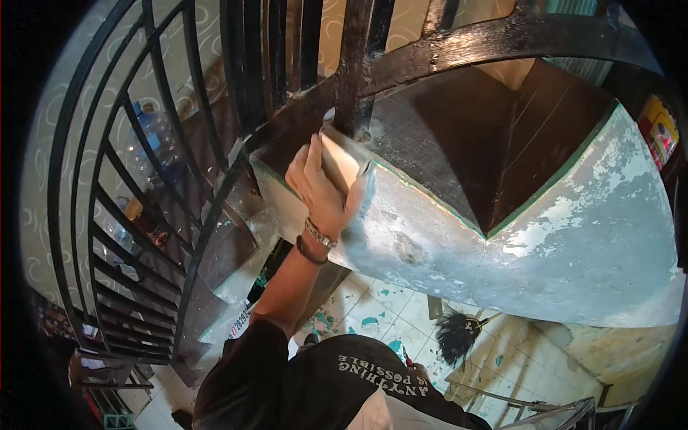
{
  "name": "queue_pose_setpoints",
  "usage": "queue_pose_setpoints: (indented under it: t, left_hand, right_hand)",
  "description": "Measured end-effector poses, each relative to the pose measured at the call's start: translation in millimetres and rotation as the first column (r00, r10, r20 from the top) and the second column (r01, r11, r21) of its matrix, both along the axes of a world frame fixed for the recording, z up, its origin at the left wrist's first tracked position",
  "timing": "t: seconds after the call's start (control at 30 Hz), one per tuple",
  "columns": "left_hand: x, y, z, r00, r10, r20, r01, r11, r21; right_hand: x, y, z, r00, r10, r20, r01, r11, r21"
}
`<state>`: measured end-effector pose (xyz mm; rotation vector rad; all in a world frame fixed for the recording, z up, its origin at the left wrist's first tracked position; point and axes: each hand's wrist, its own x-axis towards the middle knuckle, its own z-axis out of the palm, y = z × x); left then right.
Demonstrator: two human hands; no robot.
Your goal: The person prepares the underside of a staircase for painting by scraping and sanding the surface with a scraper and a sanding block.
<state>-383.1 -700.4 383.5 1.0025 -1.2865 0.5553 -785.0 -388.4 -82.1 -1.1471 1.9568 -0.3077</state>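
Observation:
My left hand [319,185], with a watch and a dark band at its wrist, is raised to the stair corner below the black railing post [354,107]. Its fingers and thumb close round the two sides of a flat pale piece [340,159]; whether this is loose or part of the step cannot be made out. Beside it runs the worn grey-white stair side [459,261], its paint patchy and flaking. Low down, past the black shirt [344,387], my right hand [420,371] is partly hidden. A thin tool with a reddish handle [408,360] shows in its grip.
Curved black railings [143,215] rise at the left, with a large plastic bottle [152,140] behind them. Brown treads [459,136] fan out above. Below, green paint flakes [369,321] and a black-bristled brush [457,337] lie on the tiled floor [401,330].

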Motion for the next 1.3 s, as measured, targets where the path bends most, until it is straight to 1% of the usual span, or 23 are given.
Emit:
queue_pose_setpoints:
  t: [0.07,0.2,0.23,0.27,0.33,0.4,0.43,0.5,0.57,0.6,0.67,0.73,0.8,0.87,0.9,0.93,0.97,1.0,1.07,1.13,1.2,1.23,1.3]
  left_hand:
    - [-5,1,-14,0.999,0.053,0.013,-0.052,0.998,-0.040]
    - [-21,31,-138,0.999,-0.009,0.048,0.003,0.991,0.133]
    - [-25,40,-139,0.998,-0.056,0.040,0.048,0.983,0.178]
    - [-23,32,-135,0.998,-0.053,0.041,0.045,0.983,0.177]
    - [-14,16,-69,0.999,0.044,-0.010,-0.043,0.996,0.082]
    - [-1,5,-9,0.999,0.034,-0.025,-0.033,0.997,0.063]
    - [-1,9,-3,1.000,0.021,-0.014,-0.020,0.998,0.065]
    - [-4,12,4,0.993,0.100,0.065,-0.102,0.994,0.037]
    - [-16,19,-51,0.994,0.042,0.101,-0.041,0.999,-0.013]
    - [-15,21,-97,0.994,-0.008,0.110,-0.003,0.995,0.103]
    - [-10,26,-121,0.987,-0.048,0.155,0.027,0.990,0.135]
    - [-1,8,-80,0.989,-0.014,0.145,-0.005,0.992,0.125]
    - [9,-5,-15,0.998,0.037,0.046,-0.038,0.999,0.021]
    - [13,-2,1,0.994,0.000,0.111,0.000,1.000,0.001]
    - [14,-1,3,0.985,-0.003,0.172,0.008,1.000,-0.025]
    - [16,1,-17,0.984,-0.035,0.173,0.041,0.999,-0.031]
    - [20,2,-54,0.957,-0.076,0.280,0.091,0.995,-0.038]
    - [24,1,-75,0.916,-0.114,0.385,0.140,0.989,-0.041]
    - [32,-1,-79,0.894,-0.140,0.426,0.180,0.982,-0.056]
    - [38,-1,-69,0.871,-0.165,0.463,0.213,0.976,-0.053]
    - [30,-16,-18,0.941,-0.121,0.316,0.196,0.957,-0.216]
    - [28,-20,-8,0.939,-0.136,0.317,0.209,0.955,-0.210]
    - [28,-20,-1,0.936,-0.124,0.330,0.210,0.948,-0.238]
  right_hand:
    - [-6,1,7,1.000,-0.022,0.018,0.021,0.999,0.035]
    - [-11,-10,-18,0.989,-0.049,0.139,0.043,0.998,0.050]
    - [-14,-11,-28,0.991,-0.020,0.131,0.013,0.998,0.055]
    - [-20,-9,-36,0.993,0.007,0.119,-0.015,0.998,0.064]
    - [-18,-6,-6,0.987,0.035,0.158,-0.042,0.998,0.044]
    - [-16,-5,-8,0.984,0.003,0.180,-0.022,0.994,0.105]
    - [-12,-3,-6,0.972,-0.045,0.231,0.019,0.993,0.117]
    - [-4,16,18,0.928,-0.184,0.324,0.127,0.974,0.187]
    - [17,30,28,0.881,-0.276,0.384,0.216,0.957,0.193]
    - [28,44,27,0.892,-0.258,0.371,0.211,0.964,0.161]
    - [49,59,27,0.895,-0.266,0.358,0.236,0.964,0.125]
    - [67,72,28,0.910,-0.198,0.365,0.184,0.980,0.072]
    - [88,68,30,0.800,-0.219,0.558,0.232,0.971,0.049]
    - [129,64,82,0.634,-0.256,0.729,0.446,0.892,-0.074]
    - [145,64,109,0.624,-0.278,0.730,0.476,0.877,-0.073]
    - [158,61,134,0.576,-0.192,0.794,0.455,0.883,-0.117]
    - [173,59,157,0.523,-0.099,0.847,0.438,0.883,-0.168]
    - [190,60,176,0.516,-0.110,0.849,0.467,0.868,-0.171]
    - [224,66,213,0.414,0.011,0.910,0.541,0.801,-0.256]
    - [255,73,256,0.429,-0.008,0.903,0.551,0.794,-0.255]
    - [274,82,269,0.535,-0.027,0.844,0.576,0.743,-0.341]
    - [284,86,276,0.575,-0.034,0.817,0.574,0.728,-0.374]
    - [303,90,294,0.558,-0.020,0.829,0.606,0.692,-0.392]
